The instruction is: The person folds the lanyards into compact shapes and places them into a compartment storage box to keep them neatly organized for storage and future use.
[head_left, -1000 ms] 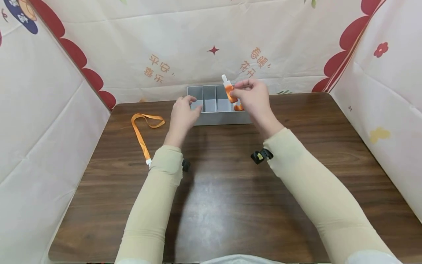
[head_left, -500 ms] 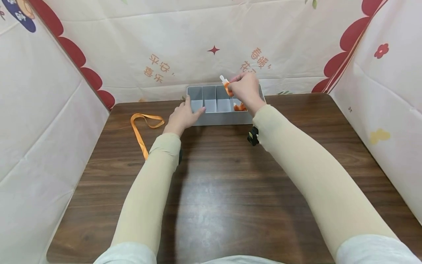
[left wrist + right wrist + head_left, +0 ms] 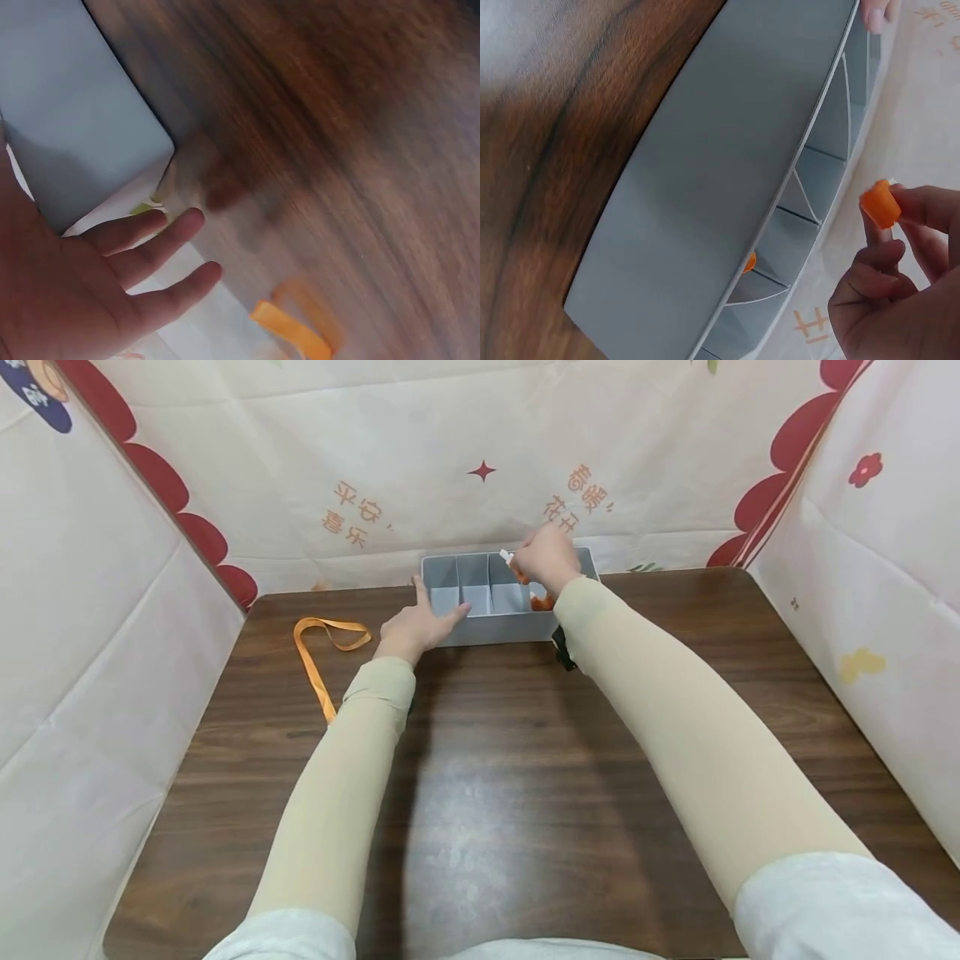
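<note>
A grey divided box (image 3: 498, 628) stands at the table's back edge. Over its compartments, my right hand (image 3: 549, 558) pinches a folded orange lanyard (image 3: 881, 204) between thumb and fingertips; its white clip (image 3: 506, 557) sticks out to the left in the head view. Below it, another orange bundle (image 3: 542, 602) lies in a compartment right of the middle. My left hand (image 3: 416, 625) is at the box's left end with its fingers spread and straight, the thumb reaching over the front rim. A long orange lanyard (image 3: 313, 670) lies on the table to the left, its lower end hidden behind my left sleeve.
The brown wooden table (image 3: 480, 793) carries the box. Patterned white cloth walls (image 3: 480, 410) enclose it at the back and both sides, with the back one close behind the box.
My right hand has moved back and slightly left with the folded lanyard, which tilted and is now mostly covered. My left hand's fingers have straightened and spread at the box's left end.
</note>
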The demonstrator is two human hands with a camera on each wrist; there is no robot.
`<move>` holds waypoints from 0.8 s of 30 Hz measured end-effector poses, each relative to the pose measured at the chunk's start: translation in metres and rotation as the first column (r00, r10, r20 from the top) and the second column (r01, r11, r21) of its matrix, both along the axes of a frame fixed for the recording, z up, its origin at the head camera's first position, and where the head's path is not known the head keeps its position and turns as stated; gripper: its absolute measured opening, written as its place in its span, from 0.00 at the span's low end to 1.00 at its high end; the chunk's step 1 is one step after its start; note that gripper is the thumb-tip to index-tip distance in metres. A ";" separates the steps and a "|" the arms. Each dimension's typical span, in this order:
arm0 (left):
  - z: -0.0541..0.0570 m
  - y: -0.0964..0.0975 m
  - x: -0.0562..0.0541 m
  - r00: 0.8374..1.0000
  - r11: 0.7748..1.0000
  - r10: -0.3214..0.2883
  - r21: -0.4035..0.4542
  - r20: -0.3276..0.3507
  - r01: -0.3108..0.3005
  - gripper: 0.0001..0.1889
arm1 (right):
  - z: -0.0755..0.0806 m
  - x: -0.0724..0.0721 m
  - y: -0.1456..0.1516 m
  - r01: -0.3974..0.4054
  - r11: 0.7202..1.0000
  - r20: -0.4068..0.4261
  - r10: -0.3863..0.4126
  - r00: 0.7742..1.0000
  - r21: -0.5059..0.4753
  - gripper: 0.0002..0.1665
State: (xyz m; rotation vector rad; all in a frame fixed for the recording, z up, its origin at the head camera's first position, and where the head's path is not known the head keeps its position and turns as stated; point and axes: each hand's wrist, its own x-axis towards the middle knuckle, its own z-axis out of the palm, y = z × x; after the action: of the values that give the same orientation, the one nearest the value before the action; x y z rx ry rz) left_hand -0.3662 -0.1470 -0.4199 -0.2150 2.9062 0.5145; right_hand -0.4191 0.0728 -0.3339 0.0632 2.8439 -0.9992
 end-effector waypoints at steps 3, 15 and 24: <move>-0.001 0.004 0.004 1.000 1.000 0.004 -0.020 0.001 -0.004 0.65 | -0.005 -0.006 -0.003 -0.041 0.997 0.036 0.038 0.999 0.071 0.10; -0.002 0.002 0.003 0.999 1.000 0.022 0.022 -0.036 -0.022 0.64 | -0.048 -0.052 -0.034 -0.190 0.921 0.053 0.183 0.982 0.339 0.13; -0.002 0.000 0.005 0.999 1.000 0.027 0.015 -0.035 -0.027 0.65 | -0.073 -0.068 -0.045 -0.297 0.837 0.139 0.262 0.955 0.460 0.15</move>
State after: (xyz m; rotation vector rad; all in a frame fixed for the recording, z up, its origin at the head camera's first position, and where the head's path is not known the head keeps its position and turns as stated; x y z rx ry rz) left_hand -0.3611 -0.1470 -0.4220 -0.2461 2.9365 0.5484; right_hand -0.4874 0.0276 -0.4068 -0.2612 2.8472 -0.2190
